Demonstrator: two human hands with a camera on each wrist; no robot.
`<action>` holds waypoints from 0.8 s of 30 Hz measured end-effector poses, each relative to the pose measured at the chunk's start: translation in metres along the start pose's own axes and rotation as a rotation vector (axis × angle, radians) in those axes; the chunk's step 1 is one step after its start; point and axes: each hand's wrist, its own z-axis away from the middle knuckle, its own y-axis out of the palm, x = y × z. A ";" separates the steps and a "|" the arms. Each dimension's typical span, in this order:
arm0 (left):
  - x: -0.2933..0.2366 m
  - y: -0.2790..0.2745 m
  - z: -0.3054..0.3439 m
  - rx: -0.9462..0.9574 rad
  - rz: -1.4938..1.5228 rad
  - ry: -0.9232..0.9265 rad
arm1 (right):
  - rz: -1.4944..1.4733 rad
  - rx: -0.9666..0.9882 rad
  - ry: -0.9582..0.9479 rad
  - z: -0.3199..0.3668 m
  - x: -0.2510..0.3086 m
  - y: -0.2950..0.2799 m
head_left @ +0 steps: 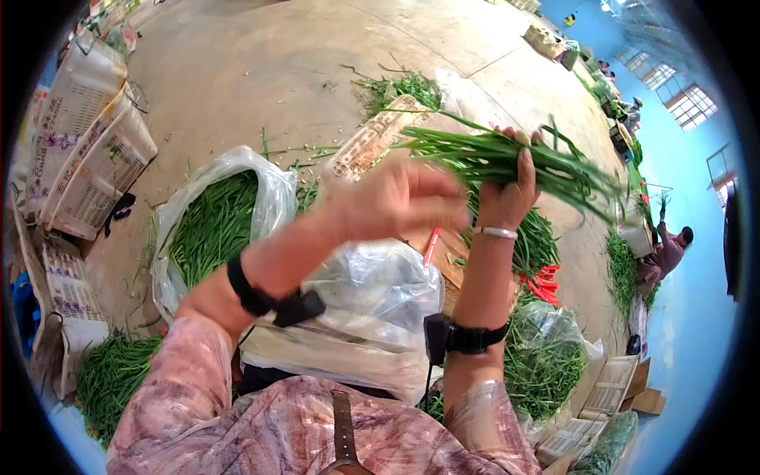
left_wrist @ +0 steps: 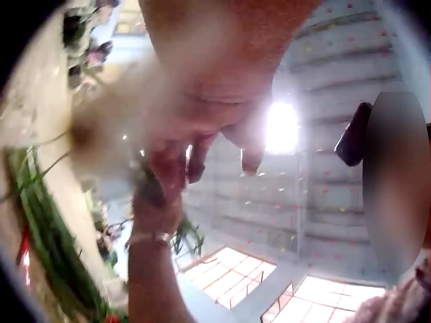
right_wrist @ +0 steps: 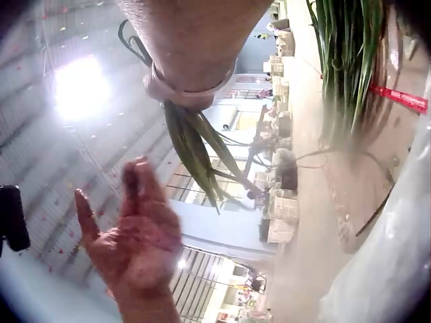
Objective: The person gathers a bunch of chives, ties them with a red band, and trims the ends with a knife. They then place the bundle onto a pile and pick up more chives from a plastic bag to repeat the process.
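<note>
Raised at the right of centre in the head view, my right hand (head_left: pixel 511 186) grips a bunch of long green chives (head_left: pixel 467 154). Its leaves spread out on both sides of the fist, and a pale bracelet (head_left: pixel 495 232) circles that wrist. My left hand (head_left: pixel 396 198), blurred, is beside the bunch with nothing in it. The right wrist view shows this left hand (right_wrist: pixel 138 249) with fingers extended and apart, away from the held chives (right_wrist: pixel 192 145). More chives (head_left: pixel 534 241) lie beneath my right hand, next to red ties (head_left: pixel 542 285).
An open plastic bag (head_left: pixel 269 202) full of chives stands at left, with clear plastic sheeting (head_left: pixel 380 277) before me. A perforated crate piece (head_left: pixel 376 138) lies ahead on the floor. White crates (head_left: pixel 103 170) are stacked far left. Another person (head_left: pixel 669 253) sits at right by the blue wall.
</note>
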 end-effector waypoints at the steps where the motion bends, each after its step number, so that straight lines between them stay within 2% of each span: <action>1: 0.018 0.019 0.016 0.002 -0.042 -0.213 | -0.035 -0.016 -0.012 0.011 0.007 0.005; 2: 0.046 0.036 0.028 -0.086 -0.089 -0.087 | -0.005 -0.020 -0.003 0.026 0.012 0.008; 3: 0.068 0.048 0.035 -0.147 0.021 -0.216 | -0.014 -0.041 -0.025 0.043 0.015 0.014; 5: 0.051 0.067 0.032 -0.222 0.717 -0.254 | 0.103 0.061 -0.042 0.079 0.015 0.013; 6: 0.074 0.073 0.029 -0.308 1.011 -0.288 | 0.128 0.052 -0.009 0.100 0.018 0.011; 7: 0.051 0.082 0.019 -0.429 1.177 -0.057 | 0.151 0.046 0.022 0.118 0.019 0.011; 8: 0.052 0.080 0.021 -0.381 1.305 -0.062 | 0.062 0.099 0.033 0.133 0.020 0.012; 9: 0.055 0.078 0.022 -0.325 1.431 -0.073 | 0.061 0.049 0.053 0.148 0.021 0.004; 10: 0.057 0.081 0.023 -0.315 1.429 -0.076 | 0.063 0.078 0.043 0.158 0.024 -0.001; 11: 0.059 0.085 0.022 -0.385 1.403 -0.042 | 0.066 0.106 0.031 0.166 0.028 -0.005; 12: 0.061 0.089 0.021 -0.454 1.377 -0.010 | 0.068 0.067 0.072 0.176 0.036 -0.003; 13: 0.063 0.092 0.022 -0.446 1.381 -0.018 | 0.073 0.061 0.064 0.186 0.047 -0.006; 15: 0.066 0.096 0.026 -0.321 1.347 0.001 | -0.153 -0.133 0.292 0.209 0.075 -0.018; 16: 0.063 0.098 0.027 -0.355 1.271 -0.028 | -0.244 -0.295 0.445 0.229 0.092 -0.048; 17: 0.061 0.098 0.027 -0.342 1.276 -0.036 | -0.168 -0.299 0.564 0.236 0.112 -0.042; 18: 0.060 0.096 0.028 -0.305 1.205 -0.015 | -0.153 -0.421 0.691 0.258 0.131 -0.070; 19: 0.059 0.095 0.029 -0.271 1.134 0.005 | -0.042 -0.438 0.837 0.282 0.151 -0.104; 20: 0.059 0.095 0.031 -0.246 1.038 -0.001 | 0.073 -0.239 1.064 0.295 0.180 -0.141; 21: 0.061 0.095 0.035 -0.236 1.044 -0.012 | 0.706 -0.315 1.154 0.291 0.197 -0.104; 22: 0.065 0.096 0.038 -0.127 0.990 0.002 | 1.286 -0.160 1.235 0.296 0.219 -0.128; 23: 0.069 0.098 0.040 -0.016 0.934 0.019 | 2.101 0.300 0.965 0.291 0.242 -0.132; 24: 0.074 0.103 0.044 0.063 0.981 0.015 | 2.368 0.134 0.795 0.280 0.251 -0.117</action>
